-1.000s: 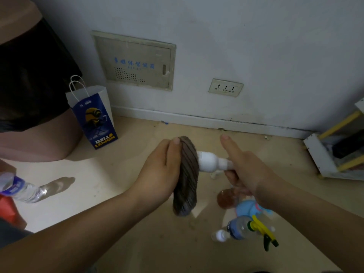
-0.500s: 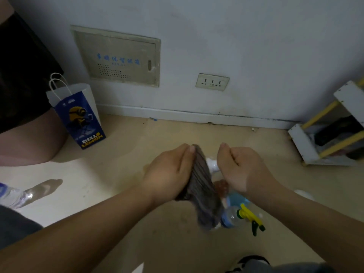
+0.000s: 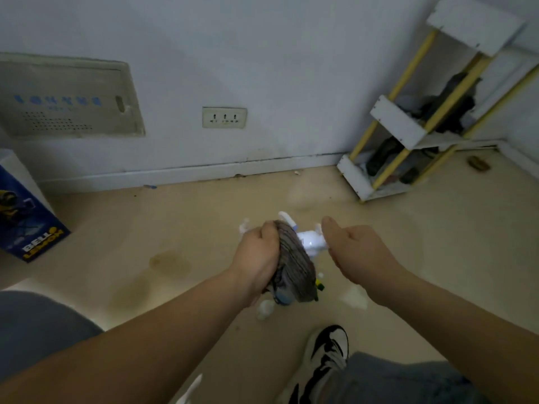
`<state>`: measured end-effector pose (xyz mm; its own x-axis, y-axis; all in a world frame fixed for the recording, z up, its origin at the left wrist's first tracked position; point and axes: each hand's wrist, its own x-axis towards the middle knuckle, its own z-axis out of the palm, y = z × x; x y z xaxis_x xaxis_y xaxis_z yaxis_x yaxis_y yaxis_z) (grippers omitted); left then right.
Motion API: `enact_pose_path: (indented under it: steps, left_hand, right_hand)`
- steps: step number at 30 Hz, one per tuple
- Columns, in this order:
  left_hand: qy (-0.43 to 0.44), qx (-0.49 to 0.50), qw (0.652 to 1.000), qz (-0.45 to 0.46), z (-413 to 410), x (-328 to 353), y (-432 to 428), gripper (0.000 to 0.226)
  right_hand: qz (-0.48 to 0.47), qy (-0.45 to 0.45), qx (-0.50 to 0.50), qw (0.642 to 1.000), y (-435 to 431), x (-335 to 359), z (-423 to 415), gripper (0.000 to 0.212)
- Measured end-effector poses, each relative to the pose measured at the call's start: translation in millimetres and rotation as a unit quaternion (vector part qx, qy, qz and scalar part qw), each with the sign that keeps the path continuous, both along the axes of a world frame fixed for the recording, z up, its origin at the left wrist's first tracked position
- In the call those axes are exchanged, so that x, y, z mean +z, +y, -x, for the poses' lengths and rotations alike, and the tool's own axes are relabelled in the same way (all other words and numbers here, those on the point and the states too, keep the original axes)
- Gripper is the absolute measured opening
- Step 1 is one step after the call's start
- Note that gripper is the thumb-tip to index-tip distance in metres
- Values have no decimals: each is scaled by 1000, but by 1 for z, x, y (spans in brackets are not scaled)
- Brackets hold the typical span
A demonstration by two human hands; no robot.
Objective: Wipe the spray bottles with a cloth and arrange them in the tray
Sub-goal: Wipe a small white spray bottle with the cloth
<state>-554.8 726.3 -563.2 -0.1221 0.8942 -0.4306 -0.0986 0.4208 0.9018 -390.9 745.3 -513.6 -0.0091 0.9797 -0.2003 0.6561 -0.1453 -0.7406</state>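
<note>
My left hand grips a brown striped cloth wrapped round one end of a white spray bottle. My right hand grips the bottle's other end, thumb up; that end is hidden in my fist. The bottle's white trigger sticks up behind the cloth. Below the cloth, more bottles lie on the floor, mostly hidden: a bluish one, a white cap and a green-yellow trigger. No tray is in view.
A blue paper bag stands at the left by the wall. A white and yellow shelf rack leans in the right corner. My shoe and knee are at the bottom. Beige floor lies around the hands.
The view has swung right and down. My hands stay close together on the bottle, the cloth pushed along it toward my right hand and hanging lower over the floor bottles.
</note>
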Motion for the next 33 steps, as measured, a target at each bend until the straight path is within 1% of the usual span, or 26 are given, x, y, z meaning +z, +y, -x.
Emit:
enact_pose_path:
  steps: [2, 4, 5, 7, 10, 11, 12, 14, 17, 19, 20, 22, 24, 29, 33]
  left_hand:
    - [88, -45, 994, -38, -7, -8, 0, 49]
    - [192, -90, 975, -69, -13, -16, -1, 49]
    - [234, -105, 964, -72, -16, -20, -2, 49]
    - [291, -127, 945, -75, -17, -27, -3, 50]
    - [405, -172, 893, -94, -11, -23, -6, 40]
    - [424, -178, 882, -101, -7, -19, -6, 39]
    - [429, -177, 880, -102, -3, -17, -5, 41]
    - [411, -162, 893, -85, 1, -18, -5, 45]
    - [380, -169, 906, -83, -1, -25, -8, 42]
    - [390, -206, 893, -94, -4, -26, -13, 40]
    - [403, -228, 882, -93, -5, -27, -15, 40]
    - [427, -244, 867, -85, -7, -27, -17, 43]
    - [441, -241, 861, -74, -12, -28, -19, 44]
    - [454, -246, 855, -40, -25, -39, -34, 38]
    - [486, -251, 837, -19, -36, -33, -47, 40]
  right_hand:
    - [-40, -44, 1, 998, -16, -1, -10, 59]
    - [-68, -84, -19, 994, -33, -3, -13, 62]
    - [-79, -86, -31, 993, -39, -5, -14, 61]
    - [-70, -101, -39, 992, -46, -6, -17, 56]
    - [-39, -166, -45, 984, -47, -7, -26, 62]
    - [-28, -190, -40, 981, -46, -10, -31, 61]
    - [-10, -222, -25, 975, -45, -15, -35, 59]
    - [63, -282, 21, 957, -41, -32, -39, 51]
    - [160, -313, 72, 933, -32, -83, -44, 50]
    - [185, -326, 111, 920, -26, -123, -44, 54]
    - [197, -334, 120, 914, -27, -140, -44, 52]
    - [202, -369, 125, 899, -29, -168, -44, 41]
    - [184, -400, 119, 890, -33, -192, -43, 33]
    - [192, -427, 123, 875, -35, -238, -49, 26]
    - [179, -387, 123, 896, -32, -247, -51, 21]
